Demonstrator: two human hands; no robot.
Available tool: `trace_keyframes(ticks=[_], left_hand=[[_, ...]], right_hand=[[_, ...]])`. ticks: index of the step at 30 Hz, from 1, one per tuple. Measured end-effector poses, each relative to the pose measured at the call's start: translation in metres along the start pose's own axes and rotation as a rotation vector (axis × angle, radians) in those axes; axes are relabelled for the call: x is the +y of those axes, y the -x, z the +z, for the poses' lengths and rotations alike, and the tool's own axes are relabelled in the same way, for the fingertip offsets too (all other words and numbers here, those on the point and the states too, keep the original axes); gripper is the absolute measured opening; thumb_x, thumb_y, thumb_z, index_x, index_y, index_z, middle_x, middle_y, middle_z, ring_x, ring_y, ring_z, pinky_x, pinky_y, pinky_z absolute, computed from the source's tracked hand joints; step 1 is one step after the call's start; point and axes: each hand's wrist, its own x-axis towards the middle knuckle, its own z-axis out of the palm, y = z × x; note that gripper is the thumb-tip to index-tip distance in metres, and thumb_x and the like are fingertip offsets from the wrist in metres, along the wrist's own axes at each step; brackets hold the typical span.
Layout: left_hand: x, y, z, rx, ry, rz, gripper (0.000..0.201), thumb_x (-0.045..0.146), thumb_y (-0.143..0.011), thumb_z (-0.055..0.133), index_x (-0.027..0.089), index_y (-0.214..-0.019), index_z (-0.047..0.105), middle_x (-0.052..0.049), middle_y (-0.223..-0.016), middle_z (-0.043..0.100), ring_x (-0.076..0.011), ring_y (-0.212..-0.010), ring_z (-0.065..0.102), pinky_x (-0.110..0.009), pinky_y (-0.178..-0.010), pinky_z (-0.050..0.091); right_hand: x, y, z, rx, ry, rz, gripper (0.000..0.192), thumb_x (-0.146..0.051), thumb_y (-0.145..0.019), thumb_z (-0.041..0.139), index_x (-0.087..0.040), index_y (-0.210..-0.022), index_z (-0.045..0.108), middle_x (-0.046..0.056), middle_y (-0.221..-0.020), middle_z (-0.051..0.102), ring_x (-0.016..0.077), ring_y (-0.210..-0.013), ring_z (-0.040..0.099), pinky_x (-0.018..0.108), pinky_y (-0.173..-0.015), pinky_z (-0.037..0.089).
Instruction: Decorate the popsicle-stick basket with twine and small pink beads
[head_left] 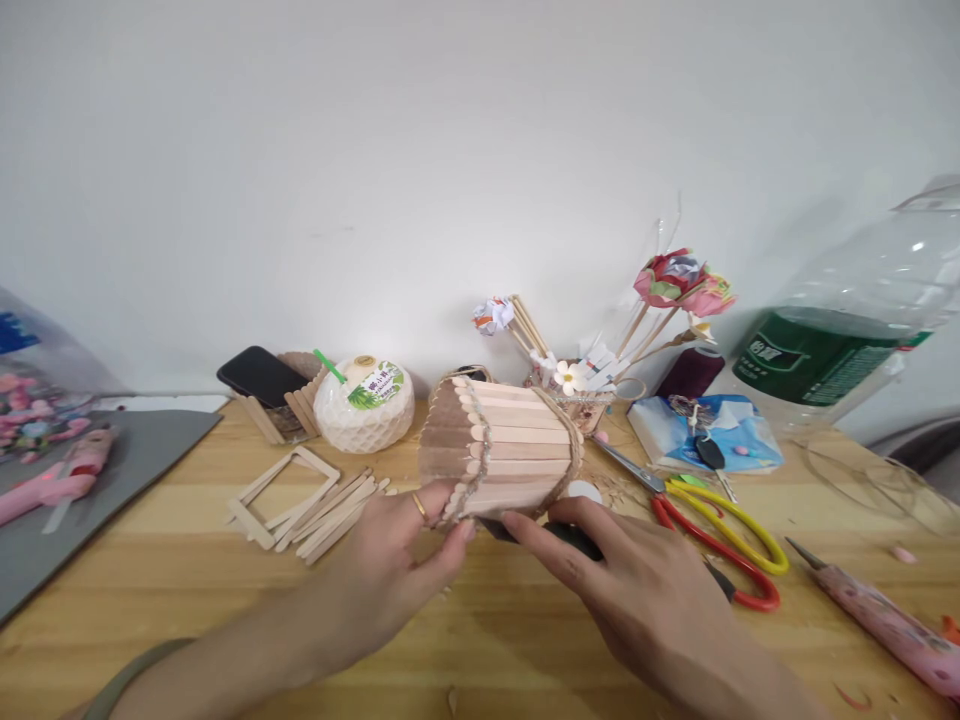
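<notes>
A basket of wooden craft sticks [521,437] lies tilted on its side above the table, its open end facing left. Twine and a glittery cord run around it. My left hand [401,565], with a gold ring, pinches the rim, fingers partly inside. In my right hand [637,580] is a slim dark tool [574,540], possibly a craft knife; its front end meets the basket's lower side near my left thumb. My right index fingertip presses along it. The hand covers much of the tool, so its exact kind is hidden.
Loose craft sticks [337,515] and a stick frame [262,490] lie left. Behind stand a white coconut [365,415], a phone [262,375] and paper flowers [679,280]. Scissors [720,540], a glue gun [64,475], a pink-handled pointed tool [877,615] and a large bottle [832,340] flank them.
</notes>
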Motion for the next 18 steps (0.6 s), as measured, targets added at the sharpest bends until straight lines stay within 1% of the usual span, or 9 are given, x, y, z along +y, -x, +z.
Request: trace_keyframes(ticks=[3,6,9,13,18], left_hand=[[-0.0019,-0.0004,0.0001,-0.009,-0.003,0.029,0.015,0.014,-0.085,0.048,0.021,-0.094,0.058,0.002,-0.077,0.068,-0.0109,-0.065,0.060,-0.018,-0.066,0.047],[-0.0027,-0.0010,0.0008,-0.017,-0.010,0.045,0.019,0.013,-0.085,0.048,0.022,-0.099,0.058,0.002,-0.079,0.068,-0.0110,-0.068,0.062,-0.018,-0.067,0.047],[-0.0033,-0.0003,0.0021,0.002,-0.027,0.077,0.019,0.013,-0.085,0.048,0.022,-0.099,0.057,0.002,-0.079,0.067,-0.0105,-0.068,0.062,-0.018,-0.067,0.047],[-0.0058,0.0017,0.0038,0.031,-0.074,0.107,0.014,0.013,-0.084,0.049,0.020,-0.093,0.057,0.002,-0.072,0.066,-0.0110,-0.063,0.061,-0.019,-0.063,0.047],[-0.0073,0.0021,0.0041,0.031,-0.096,0.125,0.015,0.016,-0.084,0.048,0.020,-0.093,0.059,0.000,-0.068,0.066,-0.0133,-0.064,0.063,-0.021,-0.062,0.048]], right_hand=[[-0.0005,-0.0012,-0.0009,0.029,0.032,0.006,0.070,-0.002,-0.077,0.030,-0.032,-0.140,0.024,0.007,-0.106,0.059,0.0150,-0.070,0.061,0.025,-0.053,0.046],[-0.0021,-0.0001,-0.0013,0.023,0.046,0.013,0.069,-0.002,-0.077,0.030,-0.032,-0.140,0.027,0.006,-0.100,0.059,0.0150,-0.069,0.060,0.025,-0.054,0.046],[-0.0038,0.0021,-0.0012,-0.011,0.053,0.028,0.070,-0.002,-0.078,0.030,-0.032,-0.140,0.024,0.006,-0.097,0.058,0.0158,-0.070,0.060,0.026,-0.054,0.046],[-0.0048,0.0035,0.0000,-0.038,0.050,0.034,0.070,-0.002,-0.078,0.030,-0.032,-0.141,0.020,0.007,-0.094,0.057,0.0176,-0.071,0.060,0.027,-0.053,0.046],[-0.0048,0.0023,0.0024,-0.033,0.047,0.039,0.071,-0.001,-0.077,0.030,-0.030,-0.141,0.022,0.007,-0.090,0.056,0.0180,-0.069,0.059,0.027,-0.051,0.044]])
